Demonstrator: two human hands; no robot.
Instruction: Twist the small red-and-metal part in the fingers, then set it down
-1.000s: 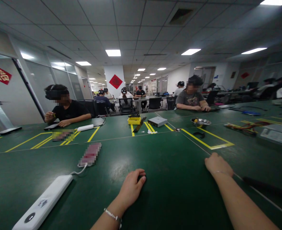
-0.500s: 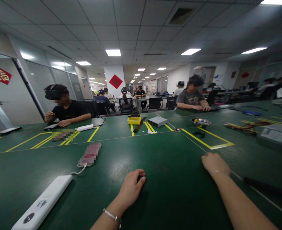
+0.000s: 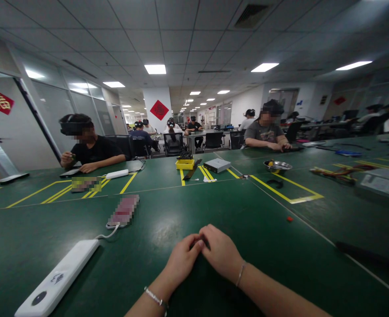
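My left hand point(image 3: 183, 257) rests on the green table point(image 3: 141, 273) with its fingers curled and its thumb toward the fingertips. Against it, my right hand point(image 3: 223, 252) is closed too, fingertips meeting those of the left. Whatever lies between the two hands, if anything, is hidden by the fingers. A small red piece point(image 3: 290, 219) lies on the table, well to the right and beyond my right hand.
At left lie a white power strip point(image 3: 60, 275) and a phone point(image 3: 124, 211) on a white cable. Farther back are a yellow tray point(image 3: 185, 164), a grey metal box point(image 3: 217, 165) and a steel bowl point(image 3: 282, 167). Two people sit across the table.
My right hand has moved left from the table's right side to meet my left hand. The red piece now shows where the right hand was. My left hand has stayed in place.
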